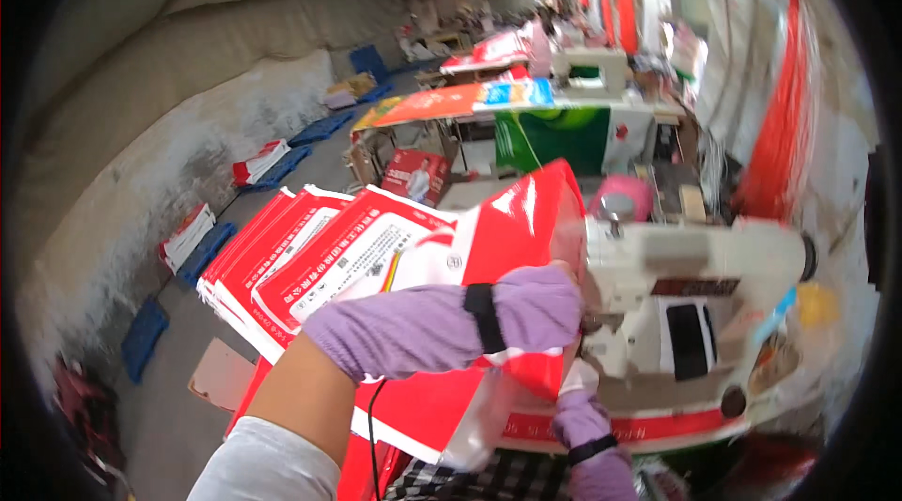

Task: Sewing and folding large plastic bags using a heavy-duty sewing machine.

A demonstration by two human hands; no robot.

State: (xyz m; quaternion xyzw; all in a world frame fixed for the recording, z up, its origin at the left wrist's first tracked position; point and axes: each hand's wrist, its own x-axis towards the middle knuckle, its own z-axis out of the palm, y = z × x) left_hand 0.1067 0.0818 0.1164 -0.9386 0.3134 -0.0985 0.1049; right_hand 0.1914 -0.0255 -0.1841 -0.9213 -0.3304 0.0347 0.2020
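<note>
My left hand [540, 305], in a purple knit sleeve-glove with a black band, reaches across a glossy red-and-white printed sack [537, 210]. Its fingers are curled at the sack's edge, partly hidden, and closed on it. Lower down, my right hand [580, 399], also in purple with a black band and whitish fingertips, pinches the lower part of the same edge. Both hands are close to the needle end of a white sewing machine [686, 266]. A fanned stack of similar red-and-white sacks [282, 261] lies to the left, under and beyond my left forearm.
Red thread strands [789, 125] hang at the right. Ahead stands another table with a green printed cover [554, 139] and a second sewing machine [592, 73]. Blue mats [146, 336] and folded sacks [188, 236] line the floor by the left wall. A pink object [622, 195] sits behind my machine.
</note>
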